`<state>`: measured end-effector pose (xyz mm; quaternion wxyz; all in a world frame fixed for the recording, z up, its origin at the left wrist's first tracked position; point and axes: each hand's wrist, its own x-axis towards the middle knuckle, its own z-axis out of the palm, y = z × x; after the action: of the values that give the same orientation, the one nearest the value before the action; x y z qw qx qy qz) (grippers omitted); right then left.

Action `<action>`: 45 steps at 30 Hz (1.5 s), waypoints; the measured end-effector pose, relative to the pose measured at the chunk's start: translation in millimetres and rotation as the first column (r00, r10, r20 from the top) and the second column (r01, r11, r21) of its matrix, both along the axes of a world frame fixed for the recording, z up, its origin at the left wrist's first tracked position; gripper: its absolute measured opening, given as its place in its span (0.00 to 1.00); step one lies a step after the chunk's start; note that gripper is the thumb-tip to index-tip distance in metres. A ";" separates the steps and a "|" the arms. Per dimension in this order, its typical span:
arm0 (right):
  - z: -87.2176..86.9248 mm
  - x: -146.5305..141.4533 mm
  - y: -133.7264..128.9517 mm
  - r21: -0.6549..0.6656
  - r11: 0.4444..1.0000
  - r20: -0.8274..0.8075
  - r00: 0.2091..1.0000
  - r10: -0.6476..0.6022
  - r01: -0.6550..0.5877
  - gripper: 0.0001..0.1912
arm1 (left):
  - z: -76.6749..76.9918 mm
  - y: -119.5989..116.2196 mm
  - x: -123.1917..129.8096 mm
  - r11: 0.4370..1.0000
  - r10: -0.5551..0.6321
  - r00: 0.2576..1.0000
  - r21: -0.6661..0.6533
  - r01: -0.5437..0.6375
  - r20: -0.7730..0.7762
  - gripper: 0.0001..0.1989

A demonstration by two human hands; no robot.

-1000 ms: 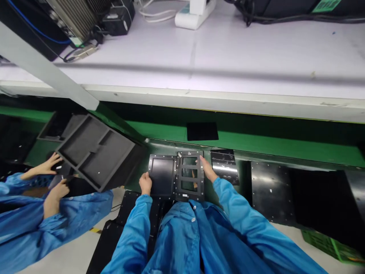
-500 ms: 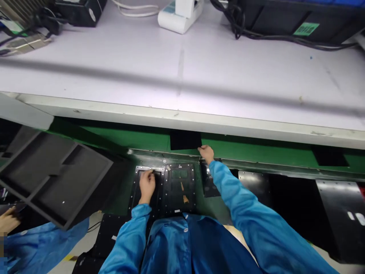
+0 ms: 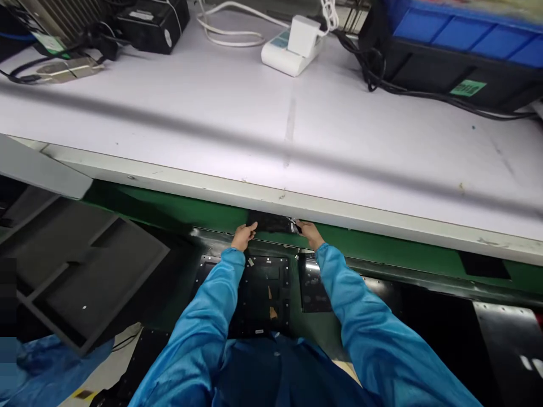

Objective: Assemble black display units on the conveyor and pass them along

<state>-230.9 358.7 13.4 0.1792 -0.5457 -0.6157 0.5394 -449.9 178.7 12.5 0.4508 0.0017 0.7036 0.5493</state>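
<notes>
Black sheet [image 3: 271, 223], over the green surface [image 3: 203, 210]: its long axis runs side to side between my left hand [image 3: 245, 235] and right hand [image 3: 310, 233], neither clearly nearer. Right fingers pinch its right end; left fingers meet its left end, grip untellable.

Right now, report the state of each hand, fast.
Left hand: looks closed, pinching the left edge of the black sheet.
Right hand: closed on its right edge.
</notes>
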 end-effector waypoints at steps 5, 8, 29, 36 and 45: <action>38.3 57.2 -75.5 -0.339 0.941 -0.572 0.797 -0.194 -0.014 0.36 | 31.2 -71.3 52.4 0.925 0.025 0.953 0.355 -0.136 0.301 0.18; 48.5 77.0 -154.1 -0.483 0.871 -0.679 0.666 -0.309 -0.088 0.36 | 40.7 -122.1 112.7 0.884 0.096 0.948 0.411 -0.221 0.303 0.21; 5.0 64.0 -310.2 -0.775 0.631 -0.473 0.700 -0.535 -0.041 0.24 | 15.6 -281.4 233.5 0.937 0.137 0.972 0.293 -0.189 0.190 0.22; -51.6 65.8 -297.2 -0.639 0.730 -0.312 0.785 -0.536 0.244 0.25 | -22.7 -296.4 238.8 0.999 -0.028 0.906 -0.010 0.035 0.422 0.25; -80.4 72.7 -239.5 -0.460 0.888 -0.289 0.950 -0.118 -0.030 0.27 | -51.9 -305.1 187.7 0.847 -0.399 0.858 -0.487 0.211 -0.323 0.17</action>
<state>-158.2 119.1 -67.0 0.1517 -0.4953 -0.4226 0.7437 -262.3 -126.5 -39.4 0.3642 0.1311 0.8771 0.2843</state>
